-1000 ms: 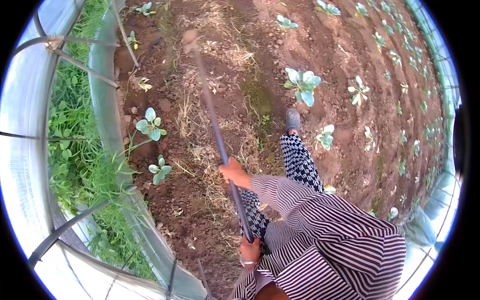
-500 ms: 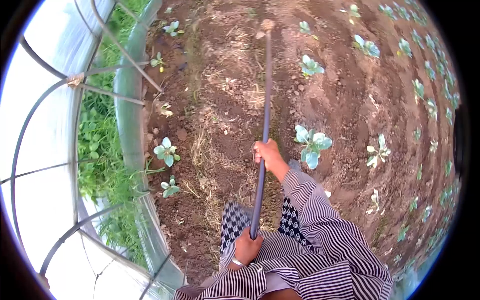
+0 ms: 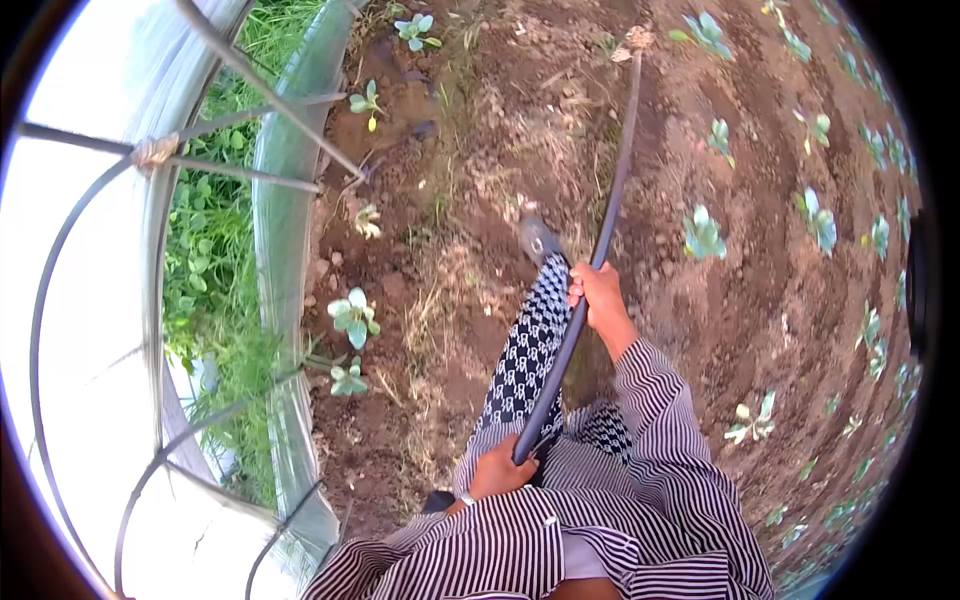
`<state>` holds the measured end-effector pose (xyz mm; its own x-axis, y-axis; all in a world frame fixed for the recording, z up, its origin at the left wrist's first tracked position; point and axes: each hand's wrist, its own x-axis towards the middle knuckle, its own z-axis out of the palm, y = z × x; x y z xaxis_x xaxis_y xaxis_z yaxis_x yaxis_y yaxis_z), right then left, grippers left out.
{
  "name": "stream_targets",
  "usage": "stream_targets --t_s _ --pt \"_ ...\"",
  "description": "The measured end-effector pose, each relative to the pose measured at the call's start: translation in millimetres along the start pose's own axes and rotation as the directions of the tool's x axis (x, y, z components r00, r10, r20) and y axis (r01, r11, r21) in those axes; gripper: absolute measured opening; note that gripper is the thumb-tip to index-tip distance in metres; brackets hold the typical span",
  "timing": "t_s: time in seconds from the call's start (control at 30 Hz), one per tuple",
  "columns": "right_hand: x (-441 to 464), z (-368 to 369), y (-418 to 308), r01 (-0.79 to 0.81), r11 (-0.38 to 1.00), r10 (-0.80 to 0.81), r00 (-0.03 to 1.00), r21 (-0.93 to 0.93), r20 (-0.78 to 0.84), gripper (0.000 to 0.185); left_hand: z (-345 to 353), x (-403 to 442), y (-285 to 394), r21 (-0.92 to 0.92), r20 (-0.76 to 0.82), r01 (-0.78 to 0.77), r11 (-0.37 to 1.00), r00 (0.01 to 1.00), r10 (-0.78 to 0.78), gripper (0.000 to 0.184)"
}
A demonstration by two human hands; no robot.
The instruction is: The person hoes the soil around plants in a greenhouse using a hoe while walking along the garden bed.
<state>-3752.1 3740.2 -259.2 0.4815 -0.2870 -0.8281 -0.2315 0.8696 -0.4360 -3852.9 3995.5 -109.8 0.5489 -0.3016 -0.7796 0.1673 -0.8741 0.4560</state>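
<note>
Well apart, pole (image 3: 611, 215) and sheeting (image 3: 283, 230), soil (image 3: 468, 335) between.

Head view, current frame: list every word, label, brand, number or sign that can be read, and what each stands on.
None can be read for certain.
Trousers: repeated letter-like motifs, too small to make out.
Pole: no lettering visible.
Striped shirt: stripes only, no lettering visible.

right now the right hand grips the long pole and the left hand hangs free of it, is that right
The left hand isn't free: the head view shows it gripping the near end of the long pole. The right hand does grip it.
</note>
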Motion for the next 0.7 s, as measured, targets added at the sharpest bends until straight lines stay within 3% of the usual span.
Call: stream_targets --t_s 0.03,0.07,0.17,0.37,0.43,0.57,0.67,0.7 --pt "33.8 19.7 -20.8 -0.004 1.000 0.004 1.000 -0.008 -0.006 0.021 -16.4 37.5 13.8 -0.029 -0.015 -0.040 0.999 0.999 0.039 0.032" --pt "58.7 41.0 -37.1 0.017 1.000 -0.017 1.000 -0.005 -0.014 0.021 -35.8 63.8 34.2 -0.007 0.007 0.060 0.998 0.998 -0.060 0.030" --pt "104.5 106.6 -67.1 -0.007 1.000 0.007 1.000 -0.026 0.004 0.021 -80.2 116.5 67.5 -0.020 -0.084 0.072 0.997 0.994 -0.073 0.031" --pt "122.4 208.2 -85.6 -0.165 0.970 0.178 0.983 -0.181 0.053 0.031 -118.8 125.8 112.1 -0.097 -0.100 0.332 0.938 0.935 -0.341 0.026" --pt "132.1 232.2 -81.3 -0.210 0.947 0.238 0.967 -0.243 0.091 0.032 -126.3 130.2 131.6 -0.234 -0.164 0.357 0.904 0.902 -0.399 0.021" --pt "138.7 270.8 -87.6 -0.117 0.874 0.237 0.950 -0.471 0.205 0.028 -121.1 140.2 151.0 -0.442 -0.182 0.408 0.799 0.831 -0.526 0.016" --pt "163.5 288.3 -85.4 -0.013 0.744 0.218 0.950 -0.668 0.224 0.027 -103.4 168.7 150.8 -0.558 -0.185 0.289 0.778 0.871 -0.455 0.016" --pt "179.7 290.3 -82.0 0.040 0.683 0.205 0.948 -0.729 0.243 0.027 -101.6 187.5 154.0 -0.545 -0.159 0.315 0.777 0.871 -0.465 0.013"
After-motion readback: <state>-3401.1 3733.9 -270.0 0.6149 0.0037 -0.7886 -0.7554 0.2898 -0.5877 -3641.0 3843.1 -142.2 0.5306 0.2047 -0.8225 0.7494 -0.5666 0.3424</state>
